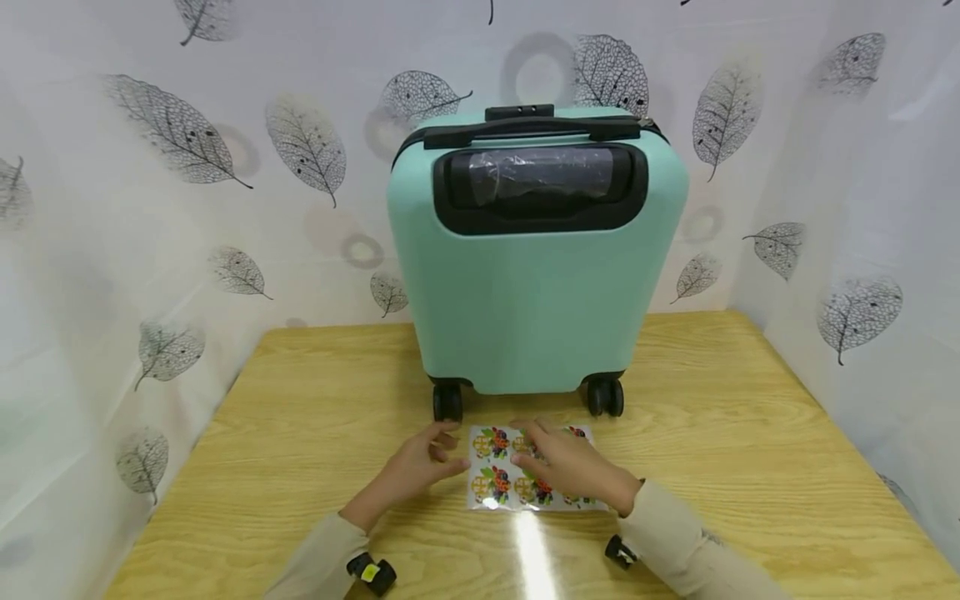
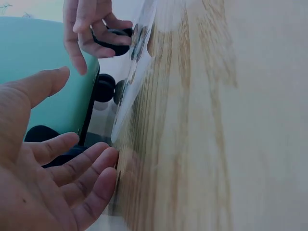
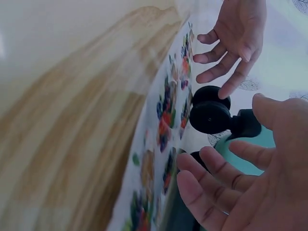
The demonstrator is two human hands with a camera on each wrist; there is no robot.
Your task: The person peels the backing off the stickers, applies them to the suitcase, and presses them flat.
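A sheet of fruit-patterned stickers (image 1: pixel 491 487) lies flat on the wooden table, in front of a mint-green suitcase (image 1: pixel 532 308). My left hand (image 1: pixel 420 462) is at the sheet's left edge, fingers loosely bent and holding nothing. Over the sheet's upper right part hovers or rests my right hand (image 1: pixel 573 467), hiding some of the printed pictures; contact is hard to tell. In the left wrist view, the left hand's fingers (image 2: pixel 89 166) are spread near the sheet's edge. The right wrist view shows relaxed right fingers (image 3: pixel 216 183) beside the printed sheet (image 3: pixel 166 110).
The suitcase stands upright on black wheels (image 1: pixel 447 402), its black handle (image 1: pixel 532 127) on top. Behind it hangs a white leaf-patterned cloth (image 1: pixel 300 242), also along both sides. Wooden table surface (image 1: pixel 300 417) spreads around the hands. Black straps (image 1: pixel 371 573) sit at the wrists.
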